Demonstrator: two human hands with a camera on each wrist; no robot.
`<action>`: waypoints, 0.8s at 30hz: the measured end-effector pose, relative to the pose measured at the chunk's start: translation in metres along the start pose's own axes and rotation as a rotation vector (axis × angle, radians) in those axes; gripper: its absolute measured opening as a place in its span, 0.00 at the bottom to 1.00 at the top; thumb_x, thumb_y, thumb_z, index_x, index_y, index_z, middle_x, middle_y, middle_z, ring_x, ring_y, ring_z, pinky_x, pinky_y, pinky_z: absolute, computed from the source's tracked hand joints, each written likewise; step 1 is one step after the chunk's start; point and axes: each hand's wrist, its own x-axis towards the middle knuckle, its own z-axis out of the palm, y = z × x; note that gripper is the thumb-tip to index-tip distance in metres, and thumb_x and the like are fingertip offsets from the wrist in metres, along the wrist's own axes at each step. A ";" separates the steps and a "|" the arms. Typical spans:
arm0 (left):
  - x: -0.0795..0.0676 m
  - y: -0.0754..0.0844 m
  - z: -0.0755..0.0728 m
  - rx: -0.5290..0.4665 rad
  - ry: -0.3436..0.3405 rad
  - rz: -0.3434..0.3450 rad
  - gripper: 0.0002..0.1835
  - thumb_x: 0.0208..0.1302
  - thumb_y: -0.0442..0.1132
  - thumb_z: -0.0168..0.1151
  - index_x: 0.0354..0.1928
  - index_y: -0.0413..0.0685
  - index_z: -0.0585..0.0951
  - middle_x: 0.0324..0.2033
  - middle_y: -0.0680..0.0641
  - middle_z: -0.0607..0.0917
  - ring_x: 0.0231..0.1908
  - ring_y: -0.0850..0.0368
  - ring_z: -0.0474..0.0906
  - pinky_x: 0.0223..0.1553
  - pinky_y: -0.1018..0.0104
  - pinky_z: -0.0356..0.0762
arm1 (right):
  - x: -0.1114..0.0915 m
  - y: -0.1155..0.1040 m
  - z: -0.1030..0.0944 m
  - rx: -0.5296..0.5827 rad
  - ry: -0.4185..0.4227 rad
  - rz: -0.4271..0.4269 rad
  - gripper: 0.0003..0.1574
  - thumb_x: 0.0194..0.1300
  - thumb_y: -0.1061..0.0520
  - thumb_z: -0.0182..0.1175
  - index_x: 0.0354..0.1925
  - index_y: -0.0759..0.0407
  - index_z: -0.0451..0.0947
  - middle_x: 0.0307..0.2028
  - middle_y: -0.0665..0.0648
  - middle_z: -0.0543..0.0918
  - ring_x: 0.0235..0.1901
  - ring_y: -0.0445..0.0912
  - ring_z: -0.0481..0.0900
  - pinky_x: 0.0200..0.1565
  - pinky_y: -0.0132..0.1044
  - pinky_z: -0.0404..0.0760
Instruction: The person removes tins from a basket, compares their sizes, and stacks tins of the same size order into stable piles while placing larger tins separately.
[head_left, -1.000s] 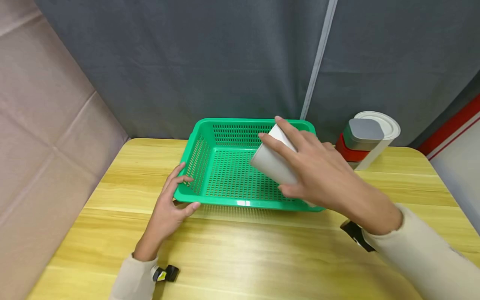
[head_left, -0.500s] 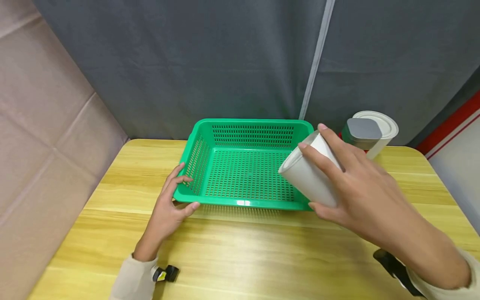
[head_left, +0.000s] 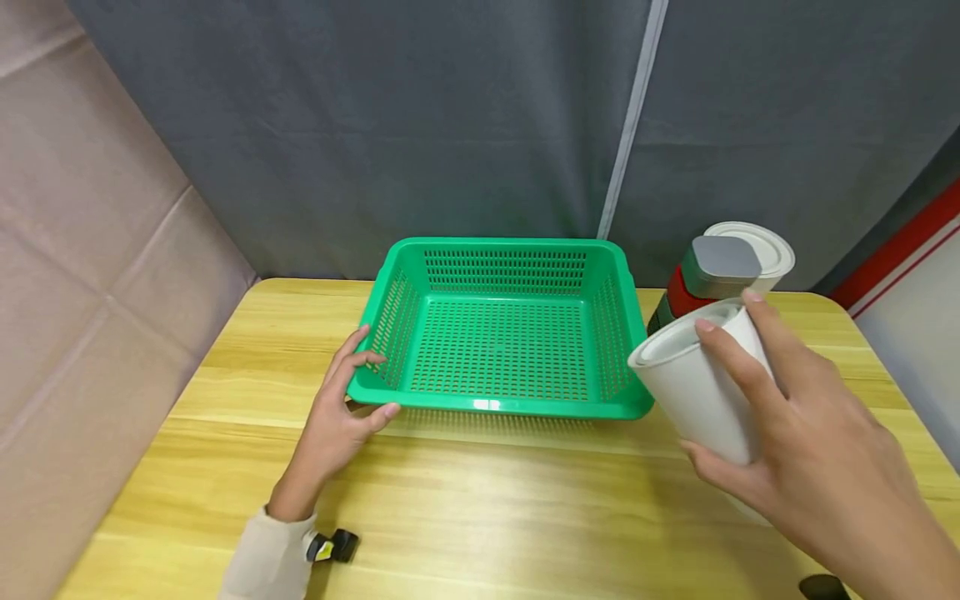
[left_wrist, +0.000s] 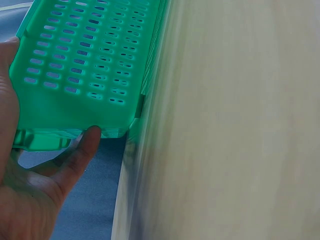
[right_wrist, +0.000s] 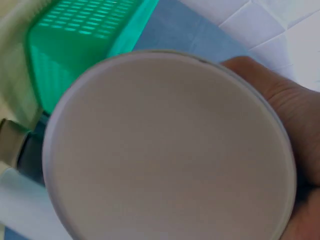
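A green plastic basket (head_left: 491, 406) with slotted walls and floor rests on the wooden table. At its near left corner my left hand (head_left: 330, 433) grips the rim, index fingertip over the inside and thumb by the front wall. My right hand (head_left: 825, 433) holds a white cylindrical canister (head_left: 705, 400) tilted to the left, just right of the basket. Its recessed white top faces up and left. In the right wrist view the round flat base of the canister (right_wrist: 170, 150) fills most of the picture, with part of the right hand (right_wrist: 290, 115) at the right edge.
Behind the held canister stand a grey-topped green tin (head_left: 723, 258) stacked on a red tin (head_left: 682, 296), and another white canister (head_left: 780, 250). A grey curtain (head_left: 420, 125) hangs along the back of the table (head_left: 480, 517).
My right hand has carried the white canister from above the basket to the right and nearer, past the basket's right rim. The left hand and the basket stay in place.
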 end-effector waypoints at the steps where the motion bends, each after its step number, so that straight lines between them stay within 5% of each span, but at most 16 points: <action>1: 0.000 0.000 0.000 -0.001 0.000 0.000 0.30 0.57 0.29 0.78 0.60 0.41 0.76 0.83 0.54 0.56 0.83 0.39 0.45 0.70 0.23 0.54 | -0.003 0.002 0.000 -0.008 0.012 0.029 0.60 0.63 0.13 0.32 0.77 0.47 0.62 0.78 0.68 0.62 0.49 0.73 0.74 0.25 0.71 0.75; 9: 0.000 0.002 0.000 0.004 -0.006 -0.008 0.30 0.58 0.30 0.78 0.61 0.42 0.75 0.83 0.54 0.55 0.83 0.38 0.45 0.70 0.22 0.54 | -0.014 0.022 0.005 -0.067 0.144 0.260 0.71 0.55 0.06 0.28 0.77 0.52 0.60 0.79 0.72 0.58 0.49 0.83 0.69 0.38 0.78 0.70; 15: -0.001 0.000 -0.001 0.007 -0.006 -0.001 0.30 0.58 0.30 0.78 0.61 0.42 0.75 0.83 0.54 0.55 0.83 0.38 0.45 0.69 0.22 0.54 | -0.016 0.040 0.017 -0.061 0.207 0.386 0.70 0.54 0.06 0.31 0.78 0.49 0.54 0.79 0.73 0.55 0.49 0.85 0.64 0.37 0.80 0.63; 19: -0.001 -0.001 0.000 0.007 -0.006 0.005 0.30 0.58 0.30 0.78 0.61 0.42 0.75 0.83 0.54 0.55 0.83 0.38 0.45 0.69 0.21 0.54 | -0.016 0.054 0.032 -0.028 0.286 0.423 0.64 0.55 0.14 0.44 0.77 0.49 0.53 0.80 0.72 0.53 0.58 0.85 0.65 0.41 0.84 0.63; 24: 0.000 -0.001 0.000 0.002 -0.006 0.006 0.30 0.58 0.30 0.77 0.61 0.42 0.75 0.83 0.54 0.55 0.83 0.37 0.45 0.69 0.21 0.53 | -0.019 0.072 0.054 0.012 0.365 0.457 0.58 0.56 0.26 0.54 0.77 0.47 0.53 0.82 0.67 0.50 0.75 0.73 0.58 0.50 0.86 0.67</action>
